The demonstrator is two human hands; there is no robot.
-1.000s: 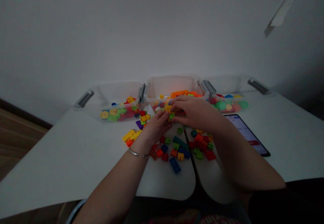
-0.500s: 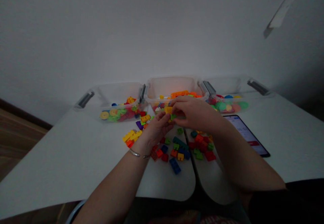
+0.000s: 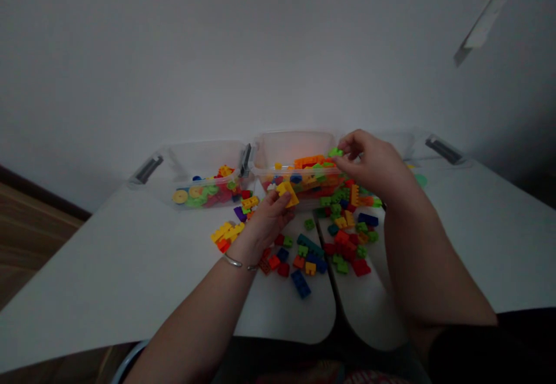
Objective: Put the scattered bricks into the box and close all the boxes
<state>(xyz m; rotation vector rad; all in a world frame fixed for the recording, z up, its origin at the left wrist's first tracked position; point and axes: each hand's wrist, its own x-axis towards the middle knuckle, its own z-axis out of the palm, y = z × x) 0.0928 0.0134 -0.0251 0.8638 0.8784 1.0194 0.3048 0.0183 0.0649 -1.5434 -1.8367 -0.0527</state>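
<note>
Over the white table (image 3: 143,268), the left hand (image 3: 271,219) pinches one yellow block (image 3: 289,194) at the near side of the middle box (image 3: 297,141); the right hand (image 3: 371,161) holds a small green block (image 3: 335,152) at its right end.

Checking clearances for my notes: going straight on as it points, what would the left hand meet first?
The left hand, yellow block leading, would probably meet the clear middle bin first; depth is unclear.

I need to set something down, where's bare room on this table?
Bare table: left of the leftmost yellow bricks, in front of the left box; and right of the right forearm, though beneath it is hidden. Crowded: loose bricks spread from the middle box to the nearest blue brick.
</note>
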